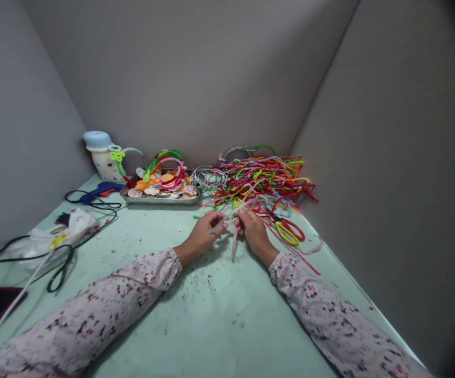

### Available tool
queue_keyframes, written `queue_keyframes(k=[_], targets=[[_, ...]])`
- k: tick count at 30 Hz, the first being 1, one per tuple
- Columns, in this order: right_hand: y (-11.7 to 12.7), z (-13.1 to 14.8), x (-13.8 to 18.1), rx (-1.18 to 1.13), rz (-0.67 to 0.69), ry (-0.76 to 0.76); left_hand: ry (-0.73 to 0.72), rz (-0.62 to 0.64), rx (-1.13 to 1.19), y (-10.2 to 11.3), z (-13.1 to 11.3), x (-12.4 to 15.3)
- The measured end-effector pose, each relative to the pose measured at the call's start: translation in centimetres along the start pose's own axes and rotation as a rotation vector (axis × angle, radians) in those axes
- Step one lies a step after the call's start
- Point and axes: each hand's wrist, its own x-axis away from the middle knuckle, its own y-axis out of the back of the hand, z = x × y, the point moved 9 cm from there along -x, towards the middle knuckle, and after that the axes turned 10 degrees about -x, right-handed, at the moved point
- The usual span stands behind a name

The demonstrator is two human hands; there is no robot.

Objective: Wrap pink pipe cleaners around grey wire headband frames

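Observation:
Over the middle of the table, my left hand [202, 235] is closed on a thin grey band [233, 212], which slants up to the right between my hands. A pale pink pipe cleaner [234, 247] hangs from the band with its loose end pointing down. My right hand [255, 232] pinches the pipe cleaner where it meets the band; the fingertips partly hide this spot. Just beyond my hands lies a large heap of coloured pipe cleaners [264, 176]. Scissors with red and yellow handles [288, 232] rest to the right of my right hand.
Behind my left hand stands a metal tray [160, 201] of shells with pipe-cleaner-wrapped headbands [172, 163] on top. Grey bands [210, 177] lie beside it. At the left are a bottle [107, 163], a blue glue gun [100, 192], black cables [67, 265] and a plastic bag [80, 226]. Walls enclose the table.

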Motion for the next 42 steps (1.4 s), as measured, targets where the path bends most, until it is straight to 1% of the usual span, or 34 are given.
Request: queue_keyframes(k=[5, 10, 17, 20, 23, 28, 32, 37, 42], targets=[[0.1, 0.0, -0.1, 0.020, -0.009, 0.003, -0.010, 0.011, -0.025, -0.3, 0.4, 0.0], [0.2, -0.2, -0.2, -0.017, -0.009, 0.002, -0.015, -0.020, 0.011, -0.6, 0.7, -0.1], [-0.6, -0.4, 0.0, -0.051, 0.067, -0.031, 0.004, -0.122, -0.203, 0.4, 0.1, 0.0], [-1.0, -0.3, 0.1, -0.058, 0.096, -0.028, -0.006, -0.128, -0.302, 0.6, -0.2, 0.0], [-1.2, -0.1, 0.1, -0.055, 0.114, -0.020, -0.005, -0.132, -0.351, 0.7, -0.3, 0.0], [-1.3, 0.1, 0.2, -0.007, 0.123, 0.008, 0.001, -0.159, -0.362, 0.9, -0.1, 0.1], [-1.6, 0.3, 0.4, 0.055, 0.147, 0.047, 0.008, -0.148, -0.315, 0.8, 0.3, 0.0], [-1.5, 0.8, 0.6, 0.139, 0.141, 0.096, -0.047, -0.178, -0.295, 1.1, 0.0, -0.1], [-1.5, 1.0, 0.7, 0.180, 0.139, 0.107, -0.041, -0.179, -0.310, 1.1, 0.0, -0.1]])
